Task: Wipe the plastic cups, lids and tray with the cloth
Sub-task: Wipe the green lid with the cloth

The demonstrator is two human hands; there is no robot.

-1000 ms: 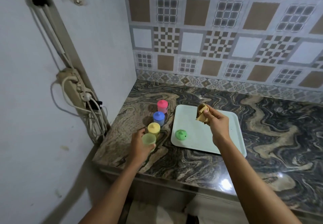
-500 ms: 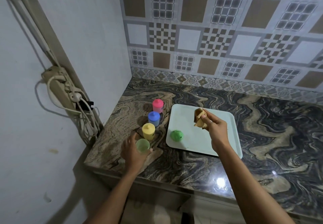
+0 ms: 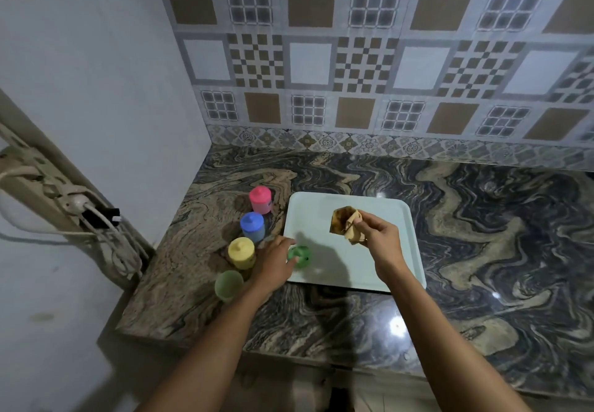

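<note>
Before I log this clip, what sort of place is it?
Most likely a home kitchen corner: a swirled dark-and-tan stone countertop, a patterned brown-and-white tiled backsplash, and a pale rectangular plastic tray on the counter.

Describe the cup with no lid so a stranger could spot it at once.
Find the pale tray on the marble counter. Left of it four cups line up towards the front edge. The green cup is nearest that edge and the only open one; the pink cup, blue cup and yellow cup are capped.
</note>
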